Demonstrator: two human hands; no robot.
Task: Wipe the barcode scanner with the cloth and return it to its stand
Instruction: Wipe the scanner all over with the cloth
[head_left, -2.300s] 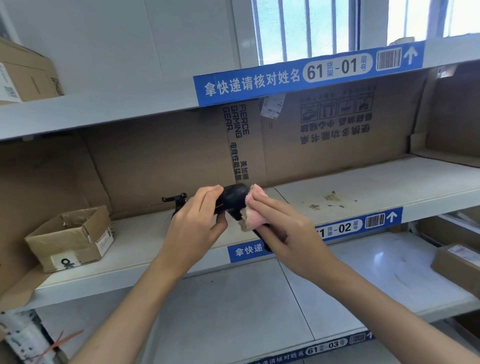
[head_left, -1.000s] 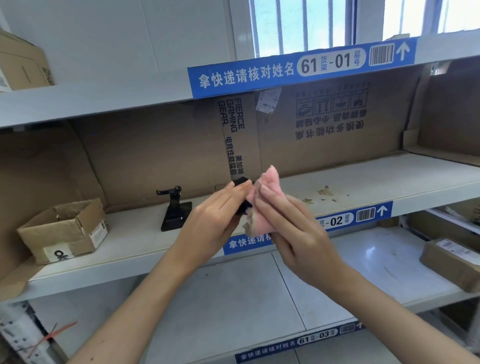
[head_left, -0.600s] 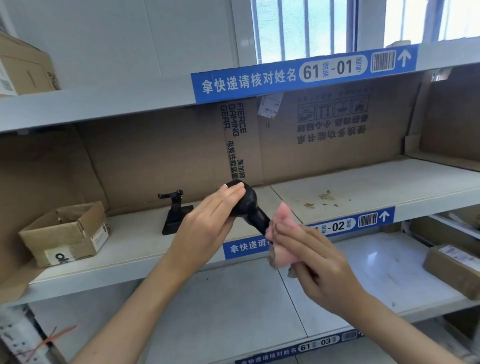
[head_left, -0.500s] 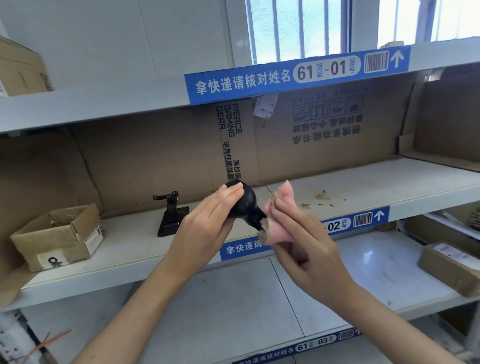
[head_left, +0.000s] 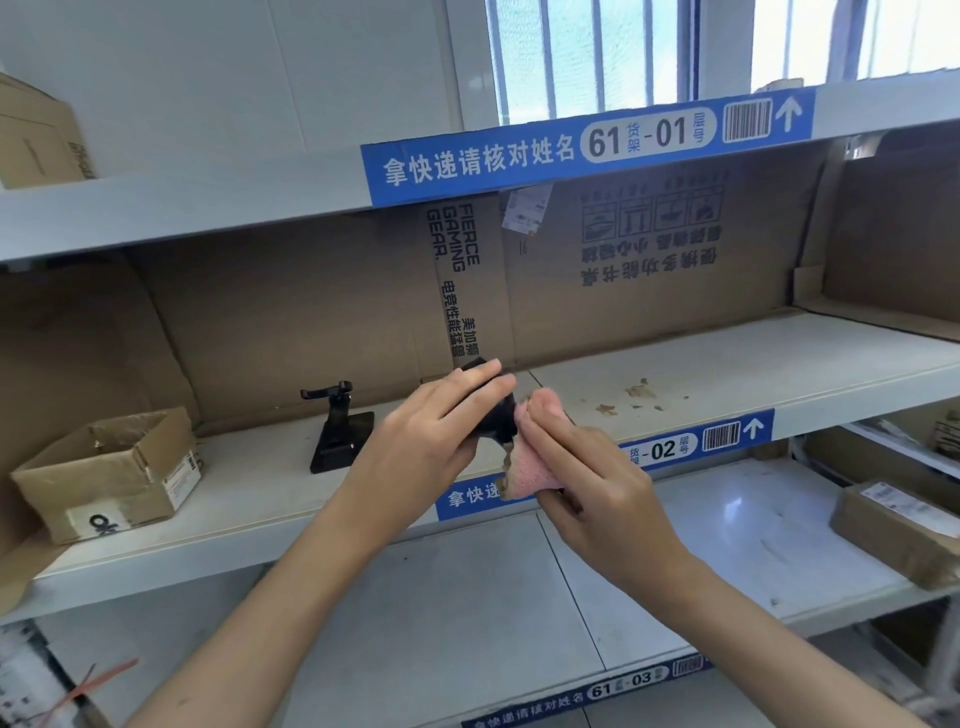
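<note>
Wiping step: left hand (head_left: 421, 441) grips the scanner (head_left: 496, 415), right hand (head_left: 592, 483) presses the cloth (head_left: 530, 473) against it; next, reseating it on the empty stand (head_left: 337, 426).

Parcel pickup depot: numbered shelf labels (head_left: 587, 148) (barcoded), cardboard parcels (head_left: 898, 530) on white shelving (head_left: 727, 364).

Both forearms are showing bare to the frame edge, no sleeve visible. Left hand (head_left: 415, 441) and right hand (head_left: 597, 488) are wearing no gloves, rings or watch.
</note>
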